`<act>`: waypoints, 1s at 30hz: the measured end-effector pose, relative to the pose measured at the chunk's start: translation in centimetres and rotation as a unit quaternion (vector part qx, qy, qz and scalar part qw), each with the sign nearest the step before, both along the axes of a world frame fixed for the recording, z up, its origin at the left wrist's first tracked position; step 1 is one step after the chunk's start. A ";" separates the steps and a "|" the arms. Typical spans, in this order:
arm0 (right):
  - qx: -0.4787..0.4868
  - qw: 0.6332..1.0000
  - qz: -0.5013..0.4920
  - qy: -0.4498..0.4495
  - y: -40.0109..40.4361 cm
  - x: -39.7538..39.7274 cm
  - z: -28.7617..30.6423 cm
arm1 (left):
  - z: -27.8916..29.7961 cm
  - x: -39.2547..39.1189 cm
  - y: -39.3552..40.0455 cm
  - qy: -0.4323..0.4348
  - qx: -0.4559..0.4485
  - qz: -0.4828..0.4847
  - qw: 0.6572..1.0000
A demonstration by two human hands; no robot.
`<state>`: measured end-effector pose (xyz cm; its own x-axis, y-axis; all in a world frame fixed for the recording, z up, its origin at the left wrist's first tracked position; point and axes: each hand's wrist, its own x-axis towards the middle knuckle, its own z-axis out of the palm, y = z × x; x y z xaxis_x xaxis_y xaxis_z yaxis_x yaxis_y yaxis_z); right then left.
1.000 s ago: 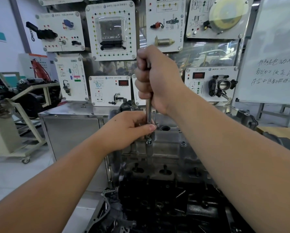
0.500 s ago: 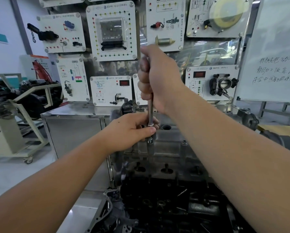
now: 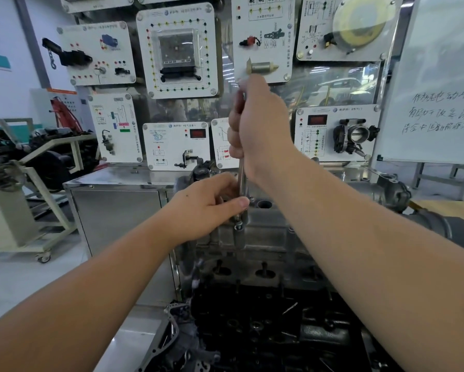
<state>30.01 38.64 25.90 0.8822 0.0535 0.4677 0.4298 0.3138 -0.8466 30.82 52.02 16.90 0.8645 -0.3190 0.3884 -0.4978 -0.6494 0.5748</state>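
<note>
A long steel socket driver [image 3: 242,181] stands upright over the far edge of a grey engine block [image 3: 265,237]. My right hand [image 3: 260,130] grips its upper end in a fist. My left hand [image 3: 209,208] pinches the shaft's lower end with thumb and fingers, just above a bolt [image 3: 238,226] on the block. The tool's tip is partly hidden behind my left thumb. A round open bore [image 3: 264,204] lies just right of the tool.
Dark oily engine parts [image 3: 265,331] fill the near foreground. A steel cabinet [image 3: 118,210] stands behind the block, with white training panels [image 3: 177,52] on the wall. A throttle body panel [image 3: 338,132] and a whiteboard [image 3: 437,84] are at right, an engine stand [image 3: 24,183] at left.
Both hands keep hold of the tool. The right hand has shifted slightly right and up with the handle; the left stays at the shaft's base.
</note>
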 end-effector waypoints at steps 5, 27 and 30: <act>-0.011 0.994 0.111 0.008 -1.1 0.5 0.1 | 0.1 0.0 0.0 0.003 0.017 -0.016 1.000; -0.043 0.995 0.087 0.034 -0.3 -0.1 0.4 | 0.4 -0.2 0.1 0.001 0.022 -0.022 1.000; -0.054 0.998 0.021 0.011 0.1 -0.2 0.2 | 0.4 -0.1 -0.1 -0.006 0.030 0.007 1.000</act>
<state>29.79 38.71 26.08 0.8877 0.1408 0.4384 0.3997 0.2370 -0.8855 30.69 51.89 17.27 0.8645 -0.3299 0.3792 -0.4951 -0.6890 0.5292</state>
